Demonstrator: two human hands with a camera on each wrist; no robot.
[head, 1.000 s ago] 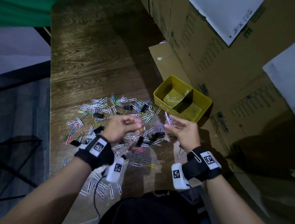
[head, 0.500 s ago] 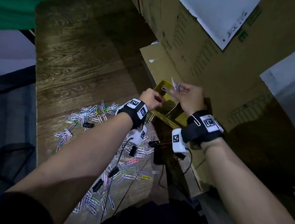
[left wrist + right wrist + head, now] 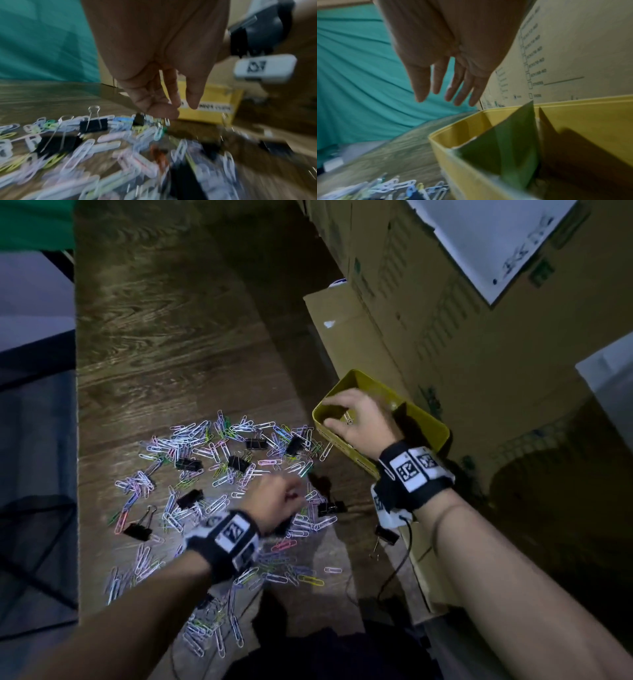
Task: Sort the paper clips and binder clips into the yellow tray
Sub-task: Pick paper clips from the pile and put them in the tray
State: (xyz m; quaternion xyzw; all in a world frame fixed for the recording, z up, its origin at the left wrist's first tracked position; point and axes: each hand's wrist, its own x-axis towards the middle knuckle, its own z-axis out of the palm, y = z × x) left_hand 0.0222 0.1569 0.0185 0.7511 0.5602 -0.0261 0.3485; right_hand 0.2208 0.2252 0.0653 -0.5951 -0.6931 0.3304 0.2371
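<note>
Several coloured paper clips [image 3: 212,446] and black binder clips [image 3: 189,498] lie scattered on the wooden table. The yellow tray [image 3: 435,422] stands to their right, split by a divider [image 3: 510,135]. My right hand [image 3: 334,412] hovers over the tray's left compartment with straight, spread fingers [image 3: 419,88] and holds nothing; one paper clip [image 3: 348,417] shows just below it. My left hand [image 3: 294,494] hangs low over the pile with loosely curled fingers [image 3: 159,108]; thumb and forefinger are apart with nothing between them. The left wrist view is blurred.
Tall cardboard boxes [image 3: 445,320] wall off the right side, with a flat cardboard piece [image 3: 342,330] beside the tray. A stray binder clip [image 3: 387,534] and a black cable [image 3: 394,577] lie under my right wrist. The table's left edge [image 3: 77,440] drops off.
Half a second ago both hands were at the tray, the right one holding paper clips. Now the right hand is spread and empty, and the left has moved back down over the pile.
</note>
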